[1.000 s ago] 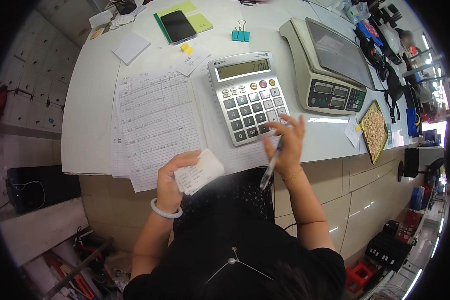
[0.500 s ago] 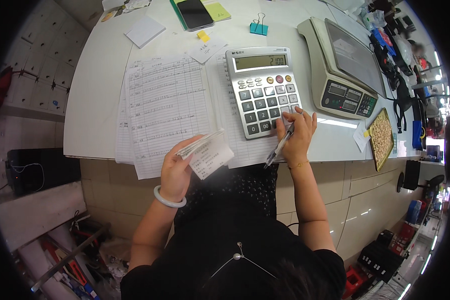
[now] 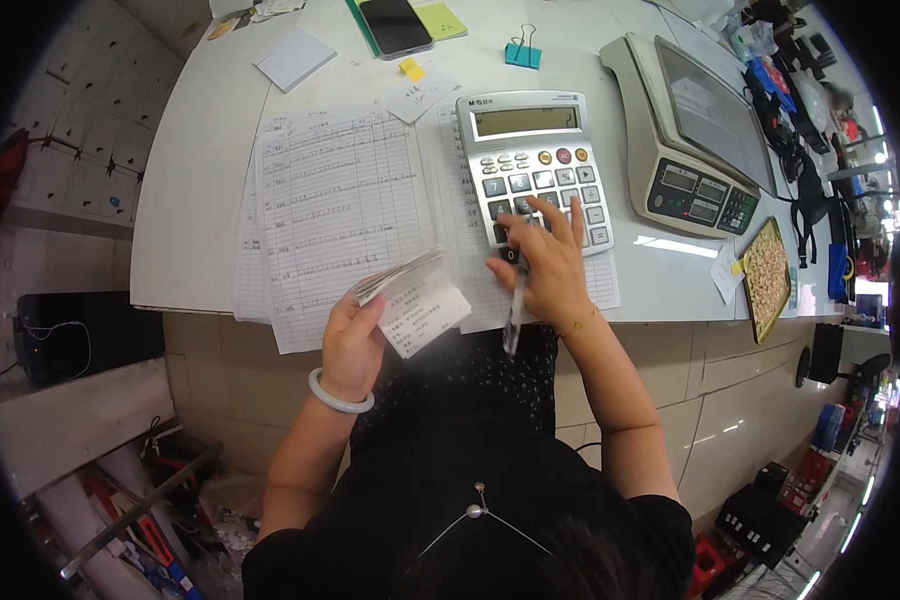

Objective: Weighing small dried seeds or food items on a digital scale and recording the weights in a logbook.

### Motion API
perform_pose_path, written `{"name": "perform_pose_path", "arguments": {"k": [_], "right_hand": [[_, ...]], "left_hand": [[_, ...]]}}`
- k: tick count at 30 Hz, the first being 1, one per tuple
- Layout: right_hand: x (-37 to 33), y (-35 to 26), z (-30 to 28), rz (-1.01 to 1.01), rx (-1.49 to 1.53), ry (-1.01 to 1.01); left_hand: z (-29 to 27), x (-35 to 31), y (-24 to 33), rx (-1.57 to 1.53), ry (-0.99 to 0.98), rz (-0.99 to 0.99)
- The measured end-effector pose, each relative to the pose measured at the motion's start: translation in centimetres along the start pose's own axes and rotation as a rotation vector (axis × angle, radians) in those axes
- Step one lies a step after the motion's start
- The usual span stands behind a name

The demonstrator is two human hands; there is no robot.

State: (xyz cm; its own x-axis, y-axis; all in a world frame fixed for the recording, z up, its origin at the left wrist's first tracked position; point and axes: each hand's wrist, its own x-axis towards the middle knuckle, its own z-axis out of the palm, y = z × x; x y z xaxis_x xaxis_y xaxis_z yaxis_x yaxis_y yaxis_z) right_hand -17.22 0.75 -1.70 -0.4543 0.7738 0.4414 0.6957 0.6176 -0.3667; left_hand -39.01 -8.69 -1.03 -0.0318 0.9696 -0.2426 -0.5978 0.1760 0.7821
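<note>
A folded stack of small printed paper slips (image 3: 428, 312) is pinched in my left hand (image 3: 352, 342), held over the table's front edge. My right hand (image 3: 548, 268) is spread above the lower keys of a large silver calculator (image 3: 522, 140), its fingertips at the number keys. A pen (image 3: 514, 318) is tucked in that same hand and points down toward me; part of it is hidden by the fingers. Beneath and left of the calculator lie lined sheets (image 3: 340, 215) filled with handwriting. The hand covers several of the calculator's keys.
A weighing scale (image 3: 660, 130) stands right of the calculator. Beyond it, a tray of small pale pieces (image 3: 765, 280) sits by the table's edge. Toward the back are a teal binder clip (image 3: 522, 55), a phone (image 3: 395, 27), a white pad (image 3: 297, 60) and a yellow tab (image 3: 412, 69).
My right hand has moved left across the calculator, from the right-hand keys to the lower-left number keys, with the pen along. The display now shows a shorter number. My left hand stays put.
</note>
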Motion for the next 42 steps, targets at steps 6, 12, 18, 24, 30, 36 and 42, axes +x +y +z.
{"name": "perform_pose_path", "arguments": {"k": [6,12,18,24,30,36,42], "right_hand": [[-2.8,-0.4,-2.2,0.08,0.038,0.026],[-2.5,3.0,-3.3,0.253,-0.17,0.151],[-0.5,-0.1,-2.2,0.086,-0.014,0.035],[0.5,-0.2,0.3,0.014,-0.01,0.074],[-2.1,-0.6,-1.7,-0.044,-0.001,0.045],[-2.1,3.0,-2.7,0.273,-0.117,0.154],[-0.9,0.3,-1.6,0.092,-0.002,0.085]], "left_hand": [[0.3,-0.1,0.7,-0.032,0.05,-0.036],[0.3,0.2,0.4,-0.025,0.01,-0.059],[0.6,0.2,0.4,-0.023,-0.003,-0.031],[0.3,-0.2,0.3,-0.022,0.027,0.005],[-0.5,-0.1,0.4,-0.024,0.013,-0.016],[-0.1,0.0,0.4,-0.048,0.018,-0.005],[0.6,-0.2,0.9,-0.058,0.007,-0.039]]}}
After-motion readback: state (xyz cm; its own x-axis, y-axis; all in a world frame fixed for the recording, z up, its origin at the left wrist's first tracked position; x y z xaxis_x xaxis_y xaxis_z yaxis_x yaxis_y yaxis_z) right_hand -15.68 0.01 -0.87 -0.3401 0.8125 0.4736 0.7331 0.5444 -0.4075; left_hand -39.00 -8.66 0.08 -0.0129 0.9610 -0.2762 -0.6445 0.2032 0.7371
